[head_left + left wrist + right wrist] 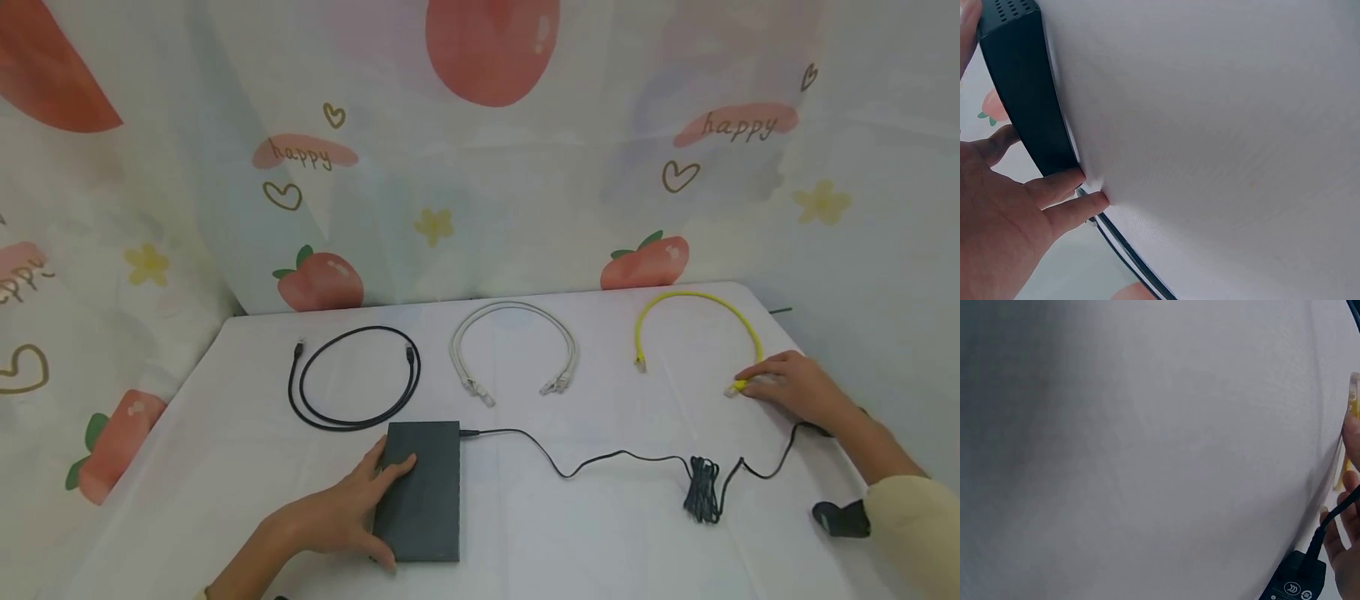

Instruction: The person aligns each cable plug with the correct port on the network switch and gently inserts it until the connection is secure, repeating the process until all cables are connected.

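Observation:
My left hand point(339, 510) lies along the left side of a flat black box point(427, 492), spread from its near end to its far corner, one fingertip on its top. In the left wrist view straight fingers point(1066, 209) reach the box's far lower edge, close to the tabletop. A yellow network cable point(697, 293) lies in an arc at the back right. With thumb and fingers my right hand point(798, 387) pinches its near right end, by the clear plug. In the right wrist view that hand shows only partly at the right edge.
A black network cable point(352, 427) lies coiled at the back left, a grey-white one point(513, 304) at the middle back. From the box a thin black cord point(622, 452) runs right through a tied bundle point(702, 490) to a black power adapter point(1297, 578) below my right hand.

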A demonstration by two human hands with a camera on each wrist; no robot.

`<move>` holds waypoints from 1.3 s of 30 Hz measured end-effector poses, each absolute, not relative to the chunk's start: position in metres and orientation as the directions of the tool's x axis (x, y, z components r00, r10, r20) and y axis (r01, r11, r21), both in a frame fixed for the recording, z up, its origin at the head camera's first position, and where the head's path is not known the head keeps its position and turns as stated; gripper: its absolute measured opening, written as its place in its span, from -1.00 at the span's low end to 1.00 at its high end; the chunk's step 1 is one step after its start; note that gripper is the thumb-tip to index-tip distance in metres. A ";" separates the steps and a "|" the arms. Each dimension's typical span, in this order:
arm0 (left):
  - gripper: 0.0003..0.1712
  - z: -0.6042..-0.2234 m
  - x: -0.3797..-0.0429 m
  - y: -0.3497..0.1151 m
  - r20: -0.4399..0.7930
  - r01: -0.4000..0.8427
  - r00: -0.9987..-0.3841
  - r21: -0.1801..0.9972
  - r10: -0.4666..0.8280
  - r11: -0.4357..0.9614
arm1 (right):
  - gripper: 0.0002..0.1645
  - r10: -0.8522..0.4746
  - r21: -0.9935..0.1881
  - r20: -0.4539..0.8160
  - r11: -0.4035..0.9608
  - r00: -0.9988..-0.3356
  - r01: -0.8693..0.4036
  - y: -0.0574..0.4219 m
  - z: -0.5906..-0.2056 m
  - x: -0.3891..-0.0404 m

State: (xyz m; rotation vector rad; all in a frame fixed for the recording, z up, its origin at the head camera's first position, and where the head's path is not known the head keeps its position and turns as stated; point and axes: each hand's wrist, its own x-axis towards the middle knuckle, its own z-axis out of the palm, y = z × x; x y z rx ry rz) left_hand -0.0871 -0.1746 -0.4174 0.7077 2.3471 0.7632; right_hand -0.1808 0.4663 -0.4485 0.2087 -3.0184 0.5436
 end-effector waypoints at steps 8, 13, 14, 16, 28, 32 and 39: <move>0.34 -0.417 -0.087 -0.175 -0.351 0.304 -0.703 0.638 0.619 0.708 | -0.77 -0.160 -0.315 0.170 0.926 -0.972 -0.208 0.452 -0.448 -0.178; 0.35 -0.418 -0.088 -0.176 -0.342 0.316 -0.704 0.633 0.622 0.707 | -0.60 -0.127 -0.454 0.034 0.882 -0.991 -0.128 0.441 -0.439 -0.173; 0.35 -0.419 -0.088 -0.177 -0.340 0.319 -0.705 0.632 0.623 0.706 | -0.60 -0.132 -0.465 0.039 0.875 -0.991 -0.135 0.439 -0.438 -0.173; 0.35 -0.419 -0.088 -0.177 -0.336 0.321 -0.705 0.634 0.624 0.704 | -0.61 -0.135 -0.478 0.055 0.866 -0.989 -0.145 0.436 -0.437 -0.172; 0.33 -0.421 -0.088 -0.176 -0.310 0.359 -0.696 0.631 0.648 0.688 | -0.63 -0.146 -0.536 0.148 0.820 -0.978 -0.204 0.415 -0.434 -0.170; 0.38 -0.420 -0.088 -0.178 -0.311 0.396 -0.670 0.619 0.674 0.679 | -0.63 -0.145 -0.555 0.172 0.803 -0.974 -0.218 0.410 -0.433 -0.170; 0.40 -0.419 -0.089 -0.180 -0.344 0.378 -0.651 0.626 0.677 0.682 | -0.67 -0.157 -0.566 0.203 0.787 -0.966 -0.247 0.402 -0.427 -0.169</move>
